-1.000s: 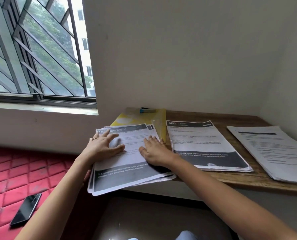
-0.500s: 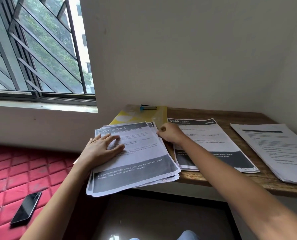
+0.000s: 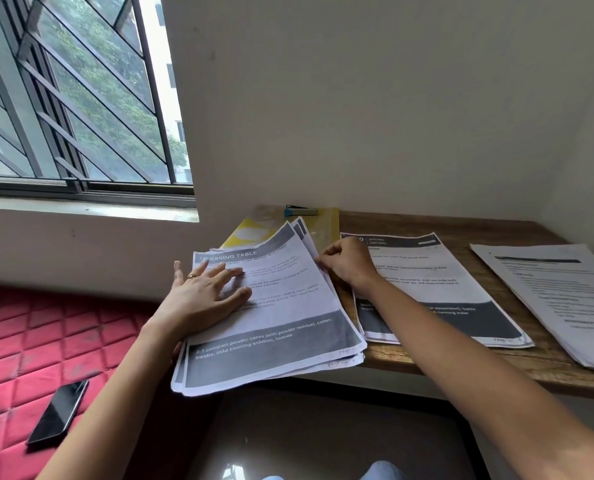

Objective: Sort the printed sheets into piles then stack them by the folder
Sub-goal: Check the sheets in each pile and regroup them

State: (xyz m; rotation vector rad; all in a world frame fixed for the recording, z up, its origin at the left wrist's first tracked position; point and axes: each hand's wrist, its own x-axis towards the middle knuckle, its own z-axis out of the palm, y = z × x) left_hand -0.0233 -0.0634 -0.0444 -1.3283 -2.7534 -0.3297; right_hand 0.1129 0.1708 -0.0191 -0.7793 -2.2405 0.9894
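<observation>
While the left hand (image 3: 205, 294) lies flat with fingers spread on the top sheet of the dressing-table pile (image 3: 274, 341), pressing it down, the right hand (image 3: 347, 263) curls at that pile's right edge and pinches the upper sheets, whose far corners lift and fan out. The pile sits at the front left corner of the desk (image 3: 444, 358), its near end hanging over the front edge. Under its far end lies the yellow folder (image 3: 326, 226), up against the wall at the back left corner, and a blue stapler (image 3: 300, 211) rests on the folder's far edge. Just right of the pinching hand, the kitchen pile (image 3: 437, 289) lies flat at mid-desk; the right forearm crosses its near left corner and hides some of the print. Further right, a gap of bare wood, then a third pile (image 3: 558, 296) of plain text reaching toward the right edge by the side wall. Off the desk to the left, a red quilted mattress (image 3: 29, 334) carries a dark phone (image 3: 58, 412). A barred window (image 3: 74, 98) fills the upper left.
</observation>
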